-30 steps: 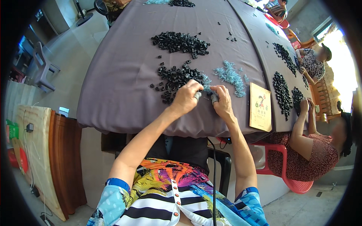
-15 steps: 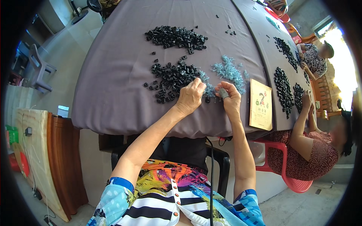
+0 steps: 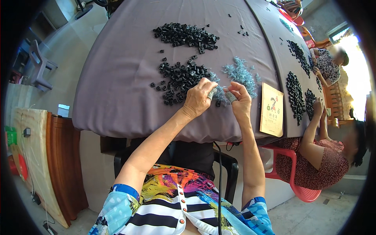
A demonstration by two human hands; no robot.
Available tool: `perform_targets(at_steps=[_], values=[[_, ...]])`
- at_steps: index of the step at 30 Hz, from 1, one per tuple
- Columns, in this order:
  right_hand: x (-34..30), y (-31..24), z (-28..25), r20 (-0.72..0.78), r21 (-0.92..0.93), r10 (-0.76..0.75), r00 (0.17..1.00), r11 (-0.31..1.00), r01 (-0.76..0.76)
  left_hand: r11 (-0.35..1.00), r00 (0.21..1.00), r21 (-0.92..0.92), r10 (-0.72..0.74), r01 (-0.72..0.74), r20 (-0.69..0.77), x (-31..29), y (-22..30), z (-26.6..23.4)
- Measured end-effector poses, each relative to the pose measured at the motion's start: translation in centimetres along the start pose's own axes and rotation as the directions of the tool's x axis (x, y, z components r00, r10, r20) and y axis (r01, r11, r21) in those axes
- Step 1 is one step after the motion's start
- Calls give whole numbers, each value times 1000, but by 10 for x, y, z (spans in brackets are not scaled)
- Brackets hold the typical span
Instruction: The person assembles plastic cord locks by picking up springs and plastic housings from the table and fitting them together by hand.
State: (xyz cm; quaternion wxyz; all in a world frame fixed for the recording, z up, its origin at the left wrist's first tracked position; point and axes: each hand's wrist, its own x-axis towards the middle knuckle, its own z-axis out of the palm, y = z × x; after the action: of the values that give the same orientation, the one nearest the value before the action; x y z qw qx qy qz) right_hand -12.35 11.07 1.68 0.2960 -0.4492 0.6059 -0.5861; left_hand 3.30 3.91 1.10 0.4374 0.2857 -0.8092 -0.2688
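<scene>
Head view: grey-clothed table (image 3: 117,98), tiled floor (image 3: 74,35).

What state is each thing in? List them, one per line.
Left hand: fingers curled, fingertip covered, at the near heap's edge.
Right hand: raised, pinching something small; cannot tell what.
Near heap of small black plastic parts: spread loose on the cloth.
Far heap of black parts: piled, untouched.
Pale blue clear bits: scattered in a loose patch.
Yellowish cardboard box: lying flat, closed.
Grey tablecloth: draped over the table edge.
</scene>
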Motion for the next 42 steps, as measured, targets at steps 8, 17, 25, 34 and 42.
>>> perform_targets(at_steps=[8, 17, 25, 34, 42], values=[[1, -12, 19, 131, -3, -73, 989, 997, 74, 993, 993, -48, 105, -108, -60, 2, -3, 3], [41, -2, 2, 96, 141, -62, 993, 989, 48, 997, 997, -52, 63, -65, -51, 37, -5, 18], [87, 1, -2, 207, 137, -26, 978, 991, -3, 993, 997, -99, -64, 59, -45, 65, -18, 27], [93, 14, -11, 335, 247, 8, 942, 964, -96, 948, 981, -255, -189, 191, 31, 64, -22, 25], [95, 13, -11, 325, 220, 68, 943, 964, -145, 773, 918, -505, -379, 385, 120, 64, -18, 26]])
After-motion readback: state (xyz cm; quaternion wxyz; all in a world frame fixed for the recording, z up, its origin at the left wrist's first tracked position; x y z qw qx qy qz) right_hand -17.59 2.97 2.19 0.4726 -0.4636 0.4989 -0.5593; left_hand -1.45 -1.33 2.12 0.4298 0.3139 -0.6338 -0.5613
